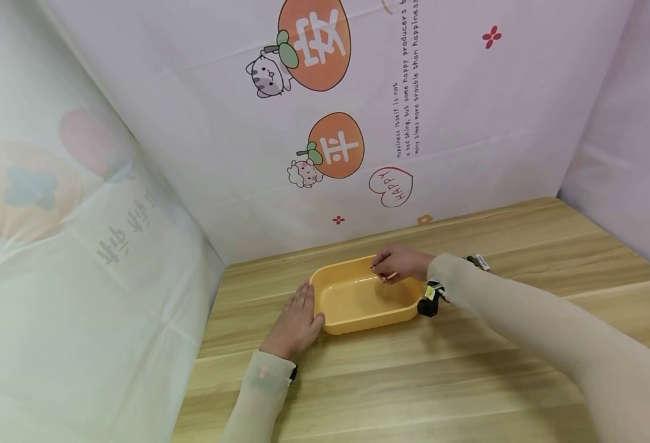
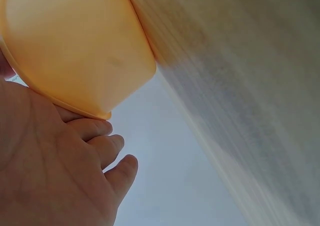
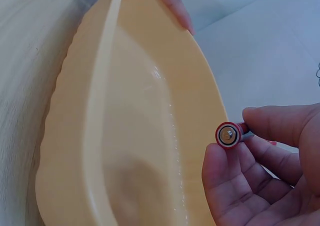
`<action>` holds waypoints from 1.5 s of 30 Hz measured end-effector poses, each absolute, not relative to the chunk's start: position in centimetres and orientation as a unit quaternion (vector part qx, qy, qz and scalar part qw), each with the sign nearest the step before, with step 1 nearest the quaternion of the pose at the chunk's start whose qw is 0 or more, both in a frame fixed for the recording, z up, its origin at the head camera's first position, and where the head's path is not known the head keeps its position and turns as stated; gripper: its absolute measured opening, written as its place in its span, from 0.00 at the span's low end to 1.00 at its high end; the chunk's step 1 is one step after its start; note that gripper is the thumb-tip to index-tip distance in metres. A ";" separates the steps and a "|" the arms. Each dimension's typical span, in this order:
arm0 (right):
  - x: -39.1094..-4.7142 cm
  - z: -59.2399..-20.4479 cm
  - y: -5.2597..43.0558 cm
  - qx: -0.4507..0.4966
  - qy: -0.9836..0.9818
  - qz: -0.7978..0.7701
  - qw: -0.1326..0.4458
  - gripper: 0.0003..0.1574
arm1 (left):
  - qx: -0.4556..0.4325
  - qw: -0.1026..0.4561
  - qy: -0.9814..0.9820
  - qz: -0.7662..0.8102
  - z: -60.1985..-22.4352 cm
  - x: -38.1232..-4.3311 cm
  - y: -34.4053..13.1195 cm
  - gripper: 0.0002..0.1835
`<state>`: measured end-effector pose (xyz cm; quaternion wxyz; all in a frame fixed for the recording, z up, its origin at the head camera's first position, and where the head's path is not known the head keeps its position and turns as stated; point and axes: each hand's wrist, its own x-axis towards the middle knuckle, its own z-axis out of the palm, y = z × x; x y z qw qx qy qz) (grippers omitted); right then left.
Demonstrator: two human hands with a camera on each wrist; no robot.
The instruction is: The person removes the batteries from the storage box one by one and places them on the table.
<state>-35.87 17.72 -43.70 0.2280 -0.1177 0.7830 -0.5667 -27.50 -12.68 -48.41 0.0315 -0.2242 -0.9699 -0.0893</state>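
Note:
A shallow yellow plastic bin [image 1: 358,322] with rounded corners stands on the wooden table. At its left end my left hand [image 1: 297,320] rests against the rim, fingers extended along it and thumb by the front corner. In the left wrist view the fingers [image 2: 107,148] touch the edge of the bin [image 2: 95,41]. Over the bin's back right part, my right hand [image 1: 402,264] pinches a small battery [image 3: 228,135] between thumb and fingertips. Its end, with a red ring and metal tip, faces the right wrist camera. The fingers hide much of its body.
Just behind my right forearm lie a white-and-dark battery [image 1: 482,263] and some dark small items [image 1: 472,259], partly covered by the sleeve. A printed cloth [image 1: 446,154] hangs along the back edge of the wooden table [image 1: 369,381], with more cloth on both sides.

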 end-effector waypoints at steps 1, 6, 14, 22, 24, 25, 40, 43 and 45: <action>-35.9 -43.6 18.0 -0.116 0.783 -0.568 0.227 0.20 | -0.224 0.031 -0.970 -0.089 -48.4 -27.5 -12.7 0.36; -35.8 -43.3 19.6 -0.115 0.785 -0.567 0.223 0.19 | -0.222 0.026 -0.971 -0.085 -48.2 -27.5 -12.6 0.36; -36.1 -43.4 22.0 -0.107 0.799 -0.552 0.212 0.21 | -0.223 0.025 -0.971 -0.085 -48.2 -27.5 -12.5 0.36; -35.9 -43.0 23.3 -0.103 0.806 -0.545 0.206 0.23 | -0.219 0.023 -0.972 -0.084 -48.2 -27.4 -12.5 0.35; -35.9 -43.2 23.6 -0.103 0.807 -0.544 0.205 0.22 | -0.218 0.023 -0.972 -0.081 -48.3 -27.4 -12.5 0.35; -35.9 -43.2 23.8 -0.105 0.808 -0.543 0.203 0.22 | -0.217 0.022 -0.973 -0.078 -48.4 -27.4 -12.5 0.36; -35.8 -43.7 27.9 -0.085 0.816 -0.540 0.187 0.25 | -0.220 0.025 -0.972 -0.080 -48.5 -27.4 -12.6 0.35; -36.0 -44.0 28.9 -0.077 0.818 -0.541 0.180 0.26 | -0.221 0.025 -0.972 -0.080 -48.5 -27.5 -12.6 0.35; -36.2 -44.2 29.5 -0.076 0.821 -0.538 0.175 0.27 | -0.221 0.025 -0.972 -0.080 -48.5 -27.5 -12.6 0.35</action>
